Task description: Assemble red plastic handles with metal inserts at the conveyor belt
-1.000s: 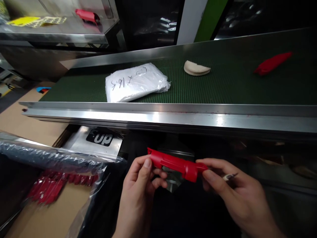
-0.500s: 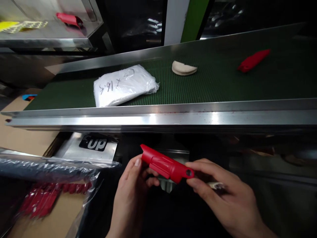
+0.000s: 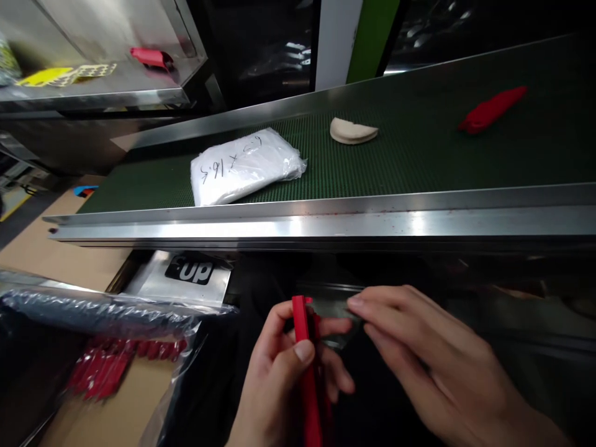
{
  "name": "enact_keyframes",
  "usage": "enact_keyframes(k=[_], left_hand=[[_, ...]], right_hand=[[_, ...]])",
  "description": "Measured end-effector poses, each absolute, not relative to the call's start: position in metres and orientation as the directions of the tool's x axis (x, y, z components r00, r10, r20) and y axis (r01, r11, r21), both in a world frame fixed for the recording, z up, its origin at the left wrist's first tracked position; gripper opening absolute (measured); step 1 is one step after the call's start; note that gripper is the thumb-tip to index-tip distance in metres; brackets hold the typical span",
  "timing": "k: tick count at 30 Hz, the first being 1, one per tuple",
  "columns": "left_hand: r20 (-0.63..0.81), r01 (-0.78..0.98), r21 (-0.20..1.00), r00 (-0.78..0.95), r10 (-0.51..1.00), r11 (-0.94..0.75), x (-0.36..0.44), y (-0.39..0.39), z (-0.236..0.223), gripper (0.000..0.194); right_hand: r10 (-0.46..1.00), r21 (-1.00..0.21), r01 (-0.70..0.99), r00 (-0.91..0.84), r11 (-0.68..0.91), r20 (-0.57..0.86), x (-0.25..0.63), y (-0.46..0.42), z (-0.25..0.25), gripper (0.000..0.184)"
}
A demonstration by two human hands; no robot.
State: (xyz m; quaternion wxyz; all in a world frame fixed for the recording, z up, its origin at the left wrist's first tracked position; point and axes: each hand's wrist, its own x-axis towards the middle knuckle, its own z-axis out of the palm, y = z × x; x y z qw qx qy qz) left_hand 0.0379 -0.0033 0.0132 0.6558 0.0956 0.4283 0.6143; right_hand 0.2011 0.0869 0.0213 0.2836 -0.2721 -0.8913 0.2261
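In my left hand [image 3: 284,372] is a red plastic part [image 3: 307,379], turned edge-on and roughly upright, the thumb pressing on its near side. The other fingers of that hand reach around behind it, and its lower end runs to the bottom of the view. To the right, apart from the part, my right hand [image 3: 433,354] has its thumb and fingertips drawn together. What it holds, if anything, is hidden behind the fingers.
Ahead runs a green conveyor belt [image 3: 410,161] with a metal edge. On it lie a marked white plastic package [image 3: 246,164], a cream half-round piece [image 3: 352,131] and a red item [image 3: 493,110]. At left, a plastic-lined box [image 3: 125,403] contains several bagged red pieces [image 3: 105,369].
My left hand has turned the red part from lying lengthwise to upright and edge-on. My right hand has let go of its end, and the pale item in its palm is no longer visible.
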Motion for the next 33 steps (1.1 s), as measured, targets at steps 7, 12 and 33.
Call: enact_keyframes(k=[7, 12, 33], left_hand=[[-0.508, -0.655, 0.707, -0.209, 0.835, 0.266, 0.045, -0.008, 0.022, 0.033], [-0.533, -0.609, 0.731, -0.231, 0.814, 0.306, 0.046, -0.011, 0.024, 0.039], [-0.512, -0.703, 0.633, -0.065, 0.857, 0.324, 0.043, -0.014, 0.020, 0.024]], right_hand=[[0.511, -0.419, 0.332, -0.732, 0.845, 0.451, 0.194, 0.085, 0.023, 0.043], [0.494, -0.407, 0.316, -0.727, 0.857, 0.477, 0.194, 0.084, 0.024, 0.045], [0.556, -0.493, 0.329, -0.706, 0.805, 0.438, 0.203, 0.085, 0.026, 0.037]])
